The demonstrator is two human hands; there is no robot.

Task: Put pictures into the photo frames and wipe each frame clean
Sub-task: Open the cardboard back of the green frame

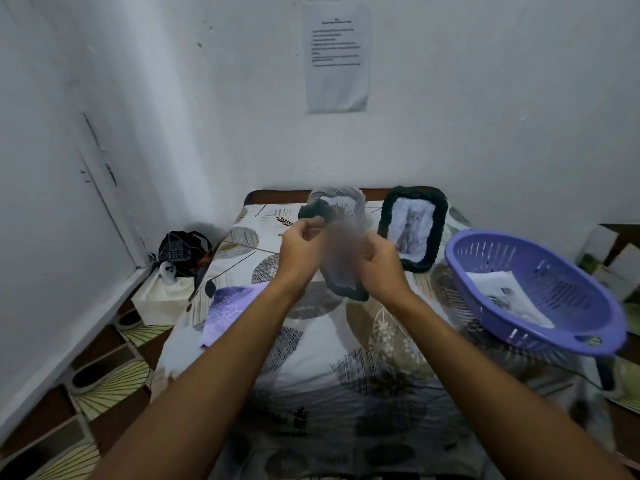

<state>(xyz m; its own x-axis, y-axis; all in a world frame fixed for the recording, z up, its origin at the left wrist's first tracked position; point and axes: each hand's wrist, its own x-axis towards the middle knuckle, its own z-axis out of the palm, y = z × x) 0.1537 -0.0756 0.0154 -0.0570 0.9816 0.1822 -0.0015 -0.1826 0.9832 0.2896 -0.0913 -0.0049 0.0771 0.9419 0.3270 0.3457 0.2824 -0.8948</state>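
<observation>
Forearms are stretched forward over the bench (311, 348), which is covered by a patterned cloth. A purple wiping cloth (227, 311) is laid on the bench at the left, and a purple basket (533, 292) with paper pictures (509, 299) inside is placed at the right. Above the middle, a dark photo frame (343, 247), blurred, is held up by both hands: the left hand (299, 251) and the right hand (379, 268) are curled on its edges. Farther back, a second dark frame with a cat picture (412, 230) is seen on the bench near the wall.
</observation>
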